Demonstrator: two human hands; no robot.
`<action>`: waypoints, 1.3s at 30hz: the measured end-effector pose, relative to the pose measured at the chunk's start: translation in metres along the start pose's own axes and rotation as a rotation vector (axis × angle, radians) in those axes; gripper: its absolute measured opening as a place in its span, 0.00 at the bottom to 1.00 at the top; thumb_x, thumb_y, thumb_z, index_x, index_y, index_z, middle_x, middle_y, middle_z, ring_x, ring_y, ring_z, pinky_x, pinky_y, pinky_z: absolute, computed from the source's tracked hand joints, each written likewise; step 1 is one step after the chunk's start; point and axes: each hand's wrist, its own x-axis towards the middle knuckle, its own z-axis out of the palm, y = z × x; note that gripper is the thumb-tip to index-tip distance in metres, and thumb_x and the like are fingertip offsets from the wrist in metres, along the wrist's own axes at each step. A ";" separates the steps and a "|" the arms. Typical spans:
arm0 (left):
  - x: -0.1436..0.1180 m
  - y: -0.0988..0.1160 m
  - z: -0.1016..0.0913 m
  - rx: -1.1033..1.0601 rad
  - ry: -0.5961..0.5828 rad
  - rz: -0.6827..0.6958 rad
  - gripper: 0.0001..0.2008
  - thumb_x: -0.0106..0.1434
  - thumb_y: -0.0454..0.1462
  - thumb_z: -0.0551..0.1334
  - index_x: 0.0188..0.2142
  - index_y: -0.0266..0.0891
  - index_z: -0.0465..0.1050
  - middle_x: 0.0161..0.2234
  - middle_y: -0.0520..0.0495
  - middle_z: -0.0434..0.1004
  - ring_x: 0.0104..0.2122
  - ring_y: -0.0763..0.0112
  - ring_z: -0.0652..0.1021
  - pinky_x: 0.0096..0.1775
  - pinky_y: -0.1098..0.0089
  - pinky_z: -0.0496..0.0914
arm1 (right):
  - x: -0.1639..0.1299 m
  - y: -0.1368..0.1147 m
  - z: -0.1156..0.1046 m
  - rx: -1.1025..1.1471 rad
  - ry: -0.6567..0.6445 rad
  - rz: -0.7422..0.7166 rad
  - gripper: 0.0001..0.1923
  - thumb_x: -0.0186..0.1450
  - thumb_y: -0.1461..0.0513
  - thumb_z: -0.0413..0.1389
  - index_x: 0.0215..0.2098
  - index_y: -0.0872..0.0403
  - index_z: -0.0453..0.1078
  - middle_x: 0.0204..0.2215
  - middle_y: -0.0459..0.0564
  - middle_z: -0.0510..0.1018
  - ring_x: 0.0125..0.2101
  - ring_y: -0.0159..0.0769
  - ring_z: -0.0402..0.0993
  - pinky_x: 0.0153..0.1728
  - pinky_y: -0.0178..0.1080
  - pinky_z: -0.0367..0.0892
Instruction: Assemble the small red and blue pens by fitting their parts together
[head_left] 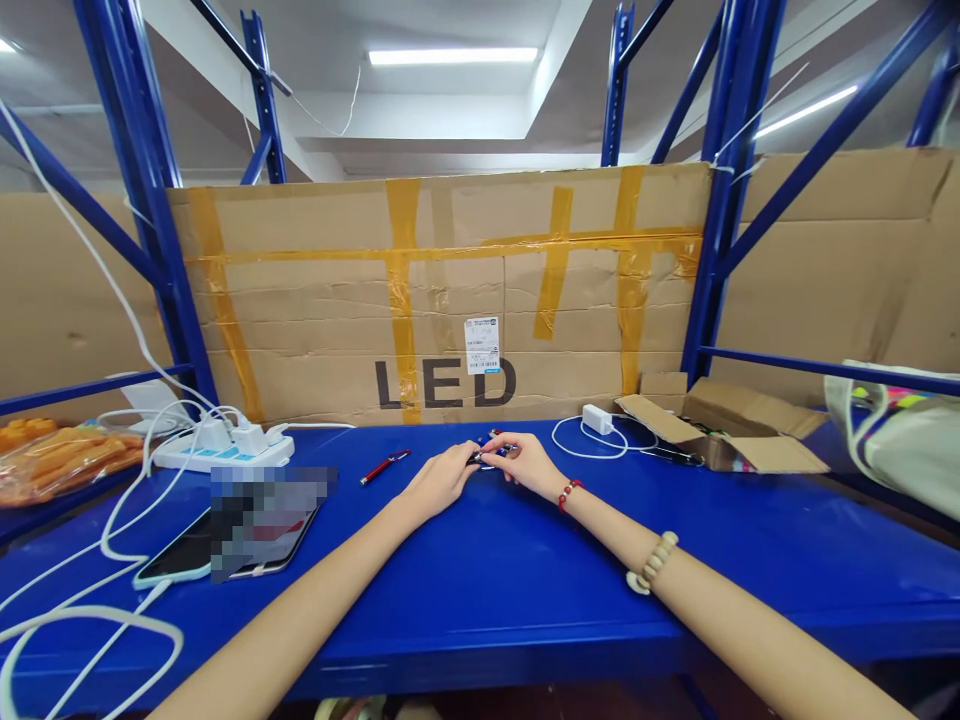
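The left hand (439, 480) and the right hand (525, 462) are meeting on the blue metal shelf (487, 570), both pinching one small dark pen-like object (491, 454). Its long axis is lying from 9 to 3 o'clock between the fingertips. A slim red pen (385, 466) is lying at 9 o'clock, apart, nearer the left hand.

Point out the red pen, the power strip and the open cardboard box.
Red pen (384, 467), head view, middle of its barrel.
Power strip (223, 452), head view, its white body below the plugs.
Open cardboard box (739, 447), head view, its front wall.
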 end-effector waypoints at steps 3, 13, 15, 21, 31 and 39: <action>0.000 -0.001 0.000 0.000 0.017 0.015 0.04 0.65 0.34 0.47 0.39 0.39 0.57 0.36 0.48 0.64 0.37 0.67 0.68 0.38 0.69 0.64 | 0.000 -0.002 -0.001 -0.012 0.000 -0.007 0.18 0.50 0.52 0.57 0.29 0.59 0.70 0.13 0.43 0.67 0.10 0.22 0.58 0.11 0.27 0.55; 0.000 -0.004 0.001 -0.024 -0.057 -0.012 0.05 0.66 0.35 0.46 0.38 0.40 0.57 0.35 0.51 0.65 0.36 0.68 0.69 0.36 0.71 0.64 | -0.002 0.000 0.000 -0.044 -0.042 0.000 0.18 0.54 0.52 0.53 0.29 0.59 0.70 0.09 0.41 0.63 0.10 0.23 0.59 0.11 0.27 0.58; 0.000 -0.004 0.000 0.011 -0.047 -0.011 0.05 0.66 0.35 0.46 0.38 0.40 0.58 0.35 0.51 0.65 0.35 0.68 0.70 0.35 0.72 0.64 | -0.002 0.000 0.001 -0.036 -0.039 0.011 0.19 0.54 0.51 0.53 0.29 0.59 0.70 0.09 0.41 0.63 0.10 0.24 0.58 0.11 0.27 0.58; 0.001 -0.003 0.000 0.076 -0.055 -0.033 0.06 0.66 0.36 0.45 0.42 0.41 0.57 0.36 0.50 0.65 0.36 0.68 0.70 0.37 0.72 0.64 | -0.001 0.000 0.002 -0.048 -0.027 0.007 0.19 0.54 0.50 0.53 0.29 0.59 0.70 0.09 0.41 0.64 0.10 0.24 0.58 0.12 0.28 0.57; 0.001 -0.002 0.001 0.094 -0.033 -0.051 0.06 0.66 0.36 0.48 0.42 0.41 0.55 0.40 0.48 0.65 0.40 0.66 0.69 0.38 0.70 0.65 | -0.002 -0.003 0.001 -0.096 -0.002 -0.032 0.18 0.54 0.51 0.53 0.27 0.59 0.69 0.12 0.43 0.66 0.11 0.24 0.60 0.14 0.28 0.55; -0.001 -0.002 0.002 0.056 -0.017 -0.056 0.07 0.65 0.35 0.49 0.43 0.42 0.54 0.42 0.50 0.65 0.39 0.66 0.70 0.37 0.69 0.65 | -0.002 0.000 0.001 -0.078 -0.029 -0.038 0.17 0.55 0.52 0.53 0.29 0.58 0.69 0.15 0.44 0.68 0.12 0.25 0.61 0.14 0.28 0.56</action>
